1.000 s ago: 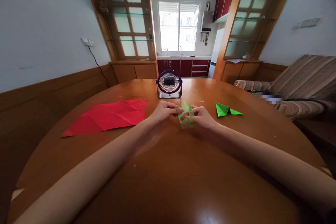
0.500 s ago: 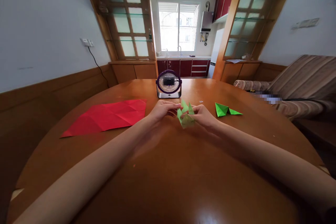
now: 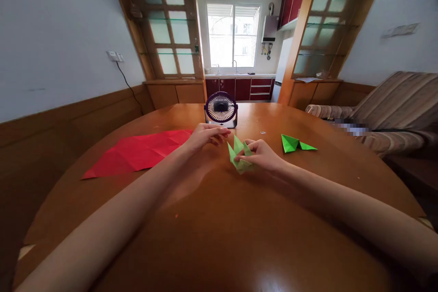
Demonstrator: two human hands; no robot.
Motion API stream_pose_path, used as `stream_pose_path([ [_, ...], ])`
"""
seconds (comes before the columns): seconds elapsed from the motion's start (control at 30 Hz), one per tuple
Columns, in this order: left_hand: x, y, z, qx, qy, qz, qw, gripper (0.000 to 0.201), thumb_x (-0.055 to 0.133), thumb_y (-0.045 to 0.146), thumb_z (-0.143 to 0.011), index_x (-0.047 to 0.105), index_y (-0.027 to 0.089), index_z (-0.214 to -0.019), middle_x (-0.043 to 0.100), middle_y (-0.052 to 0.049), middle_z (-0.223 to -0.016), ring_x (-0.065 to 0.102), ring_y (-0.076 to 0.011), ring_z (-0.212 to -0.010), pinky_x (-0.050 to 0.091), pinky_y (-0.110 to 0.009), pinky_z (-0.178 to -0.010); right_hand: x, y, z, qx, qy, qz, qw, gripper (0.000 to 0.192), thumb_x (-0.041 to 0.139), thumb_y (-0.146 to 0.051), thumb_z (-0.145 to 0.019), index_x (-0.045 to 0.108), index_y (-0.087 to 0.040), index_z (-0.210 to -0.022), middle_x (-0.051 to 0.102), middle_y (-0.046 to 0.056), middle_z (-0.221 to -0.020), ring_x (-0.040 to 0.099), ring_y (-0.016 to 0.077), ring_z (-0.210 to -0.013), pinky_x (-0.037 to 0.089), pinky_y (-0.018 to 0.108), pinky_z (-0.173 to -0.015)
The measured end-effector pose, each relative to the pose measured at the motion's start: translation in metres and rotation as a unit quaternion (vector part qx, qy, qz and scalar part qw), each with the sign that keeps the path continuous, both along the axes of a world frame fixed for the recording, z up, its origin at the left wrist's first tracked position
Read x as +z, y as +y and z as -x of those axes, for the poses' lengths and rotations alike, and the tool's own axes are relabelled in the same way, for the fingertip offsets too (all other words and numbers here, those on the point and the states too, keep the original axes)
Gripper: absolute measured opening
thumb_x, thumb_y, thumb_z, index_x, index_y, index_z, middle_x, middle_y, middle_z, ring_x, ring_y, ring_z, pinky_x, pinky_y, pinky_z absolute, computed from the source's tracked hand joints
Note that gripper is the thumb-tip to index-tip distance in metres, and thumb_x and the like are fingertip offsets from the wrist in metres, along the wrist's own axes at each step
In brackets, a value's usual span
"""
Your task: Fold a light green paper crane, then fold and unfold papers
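Note:
A light green folded-paper piece [image 3: 239, 151] with several pointed flaps standing up is pinched in my right hand [image 3: 262, 154], over the middle of the table. My left hand [image 3: 209, 136] is apart from it, up and to the left, its fingers loosely bent with gaps between them and nothing in them. Under and behind my left forearm lies a creased red paper sheet [image 3: 137, 153]. Right of my right hand, a bright green folded paper [image 3: 290, 143] with two pointed parts rests on the table.
A small dark purple fan [image 3: 221, 107] stands on the wooden table [image 3: 219, 237] beyond my hands. A tiny pale scrap [image 3: 263, 132] lies on the table near it. A striped armchair [image 3: 393, 105] is at the right, and a cable [image 3: 127, 83] hangs from the left wall socket.
My left hand has let go of the light green paper and moved up and left. The paper, still in my right hand, has dropped slightly, its flaps spread wider.

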State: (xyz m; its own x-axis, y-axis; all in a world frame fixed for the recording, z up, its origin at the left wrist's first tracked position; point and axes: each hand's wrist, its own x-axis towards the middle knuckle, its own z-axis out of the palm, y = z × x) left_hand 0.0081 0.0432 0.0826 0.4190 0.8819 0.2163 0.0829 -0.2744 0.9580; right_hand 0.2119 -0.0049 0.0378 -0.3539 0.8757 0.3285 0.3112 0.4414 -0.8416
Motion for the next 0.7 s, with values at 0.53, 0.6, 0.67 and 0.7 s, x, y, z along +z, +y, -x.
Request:
stream_pose_path([
  [0.53,0.0,-0.015,-0.008,-0.081,0.207,-0.282,0.933,0.016,0.059,0.01,-0.07,0.072,0.017,-0.077,0.067,0.001,-0.069,0.053,-0.0083,-0.059,0.04,-0.021,-0.059,0.01,-0.001,-0.006,-0.059,-0.086,-0.144,0.984,0.007,0.07,-0.024,-0.074,0.072,-0.02,-0.069,0.061,0.004,-0.094,0.058,0.0185,-0.087,0.043,0.033,-0.078],
  [0.6,-0.001,-0.016,-0.01,-0.082,0.206,-0.284,0.933,0.013,0.061,0.013,-0.071,0.072,0.018,-0.076,0.068,0.0,-0.071,0.055,-0.0094,-0.06,0.04,-0.022,-0.059,0.01,-0.002,-0.005,-0.063,-0.092,-0.147,0.983,0.008,0.07,-0.024,-0.075,0.072,-0.02,-0.069,0.06,0.004,-0.093,0.056,0.0183,-0.086,0.042,0.033,-0.078],
  [0.67,-0.003,-0.019,-0.013,-0.079,0.219,-0.291,0.928,0.01,0.063,0.018,-0.073,0.072,0.019,-0.073,0.068,-0.001,-0.073,0.057,-0.0113,-0.063,0.039,-0.022,-0.059,0.011,-0.003,-0.004,-0.066,-0.102,-0.148,0.981,0.007,0.07,-0.024,-0.075,0.072,-0.02,-0.069,0.059,0.004,-0.093,0.055,0.0182,-0.085,0.042,0.032,-0.078],
  [0.7,-0.003,-0.021,-0.014,-0.075,0.23,-0.296,0.924,0.009,0.063,0.02,-0.073,0.072,0.019,-0.072,0.068,-0.001,-0.072,0.057,-0.0121,-0.064,0.038,-0.023,-0.058,0.011,-0.004,-0.004,-0.067,-0.107,-0.149,0.981,0.007,0.07,-0.023,-0.074,0.072,-0.02,-0.068,0.059,0.004,-0.092,0.055,0.0181,-0.085,0.041,0.032,-0.078],
])
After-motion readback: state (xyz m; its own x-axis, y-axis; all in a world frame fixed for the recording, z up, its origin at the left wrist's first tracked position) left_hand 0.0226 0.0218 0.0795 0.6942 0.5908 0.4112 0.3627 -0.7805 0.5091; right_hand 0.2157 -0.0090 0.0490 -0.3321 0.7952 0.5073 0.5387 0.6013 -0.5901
